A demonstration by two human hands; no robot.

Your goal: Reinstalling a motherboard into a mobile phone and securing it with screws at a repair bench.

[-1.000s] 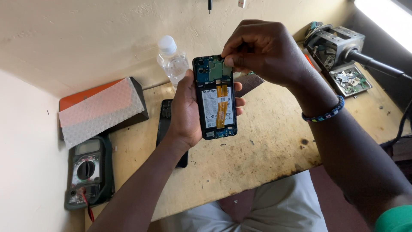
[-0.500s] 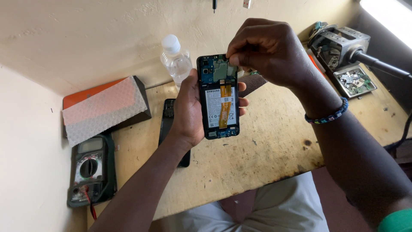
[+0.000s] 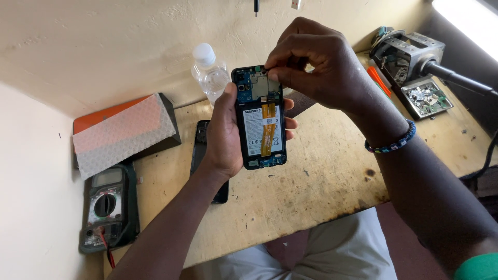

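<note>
right hand [image 3: 316, 65] is bunched, fingertips pinched on sth tiny at the top edge of the opened black smartphone [image 3: 259, 118]; can't tell what the small part is. left hand [image 3: 224, 132] wraps the phone's left side, thumb up the edge, fingers behind, holding it upright above the scuffed wooden bench [image 3: 311, 186]. phone w/ back off: white-labelled battery, orange flex ribbon, bare blue-green board. prob light and stiff but fragile inside, so best gripped by the frame edges, not the flex or board. around it: clear plastic bottle [image 3: 210, 75] just behind, black back cover [image 3: 199, 150] on the bench, dark multimeter [image 3: 106, 207] far left.
</note>
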